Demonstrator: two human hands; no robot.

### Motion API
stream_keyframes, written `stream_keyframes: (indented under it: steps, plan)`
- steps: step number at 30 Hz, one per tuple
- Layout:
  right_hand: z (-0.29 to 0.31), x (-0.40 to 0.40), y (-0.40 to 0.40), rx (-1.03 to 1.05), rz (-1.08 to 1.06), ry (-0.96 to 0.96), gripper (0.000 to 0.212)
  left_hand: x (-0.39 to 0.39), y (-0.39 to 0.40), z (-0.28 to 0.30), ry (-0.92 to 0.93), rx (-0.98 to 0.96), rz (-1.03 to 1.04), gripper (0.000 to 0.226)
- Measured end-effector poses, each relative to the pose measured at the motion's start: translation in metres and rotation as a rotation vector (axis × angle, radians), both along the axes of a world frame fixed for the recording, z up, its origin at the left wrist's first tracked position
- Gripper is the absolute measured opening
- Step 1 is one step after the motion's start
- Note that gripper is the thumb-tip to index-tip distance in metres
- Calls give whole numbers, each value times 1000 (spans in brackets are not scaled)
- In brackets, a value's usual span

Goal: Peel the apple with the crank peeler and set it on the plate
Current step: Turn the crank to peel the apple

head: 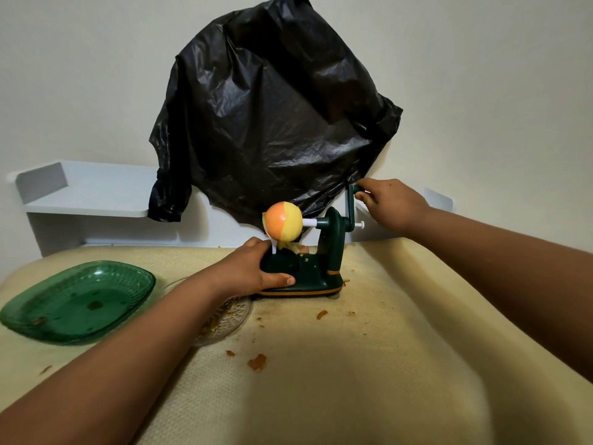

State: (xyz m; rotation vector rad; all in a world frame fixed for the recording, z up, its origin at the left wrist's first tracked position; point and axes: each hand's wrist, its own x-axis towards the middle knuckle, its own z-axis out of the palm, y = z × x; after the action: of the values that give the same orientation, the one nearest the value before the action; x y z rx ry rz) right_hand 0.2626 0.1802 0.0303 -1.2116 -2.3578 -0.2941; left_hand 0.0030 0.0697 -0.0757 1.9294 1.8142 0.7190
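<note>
Apple (283,224): centre of frame, spiked on the white shaft of the crank peeler (316,261); left part still orange-skinned, right part bare pale yellow flesh.
Peel: pale strip hangs under the apple onto the peeler base.
Left hand (256,271): grips the peeler base, thumb along its front edge, fingers curled over the top.
Right hand (390,203): right of centre, fingers pinch the crank handle (355,190), which stands at the top of its turn.
Plate (19,311): green, lower left, well apart from the peeler; a few brown specks inside.
Clear dish (236,314): partly under the left forearm.
Table (401,332): beige, scattered with peel scraps.
Black bag (266,107): upper centre, on the wall.
</note>
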Motion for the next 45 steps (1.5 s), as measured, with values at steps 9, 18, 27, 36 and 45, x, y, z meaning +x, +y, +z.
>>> stream_keyframes:
  steps: [9, 18, 27, 36, 45]
  plan:
    - [-5, -5, 7, -19, 9, 90, 28, -8, 13, -1, -238, -61, -6, 88]
    - [-1, 4, 8, -53, 59, 86, 28, -8, 18, -2, -431, -61, 12, 97]
    - [4, 8, 10, -37, 148, 13, 28, -11, 16, -5, -445, -61, -35, 103]
    - [0, 5, 20, -83, 94, -45, 29, -14, 21, -7, -418, -72, -59, 99]
    - [-8, 4, 30, -128, 88, -57, 30, -15, 22, -8, -392, -74, -68, 97]
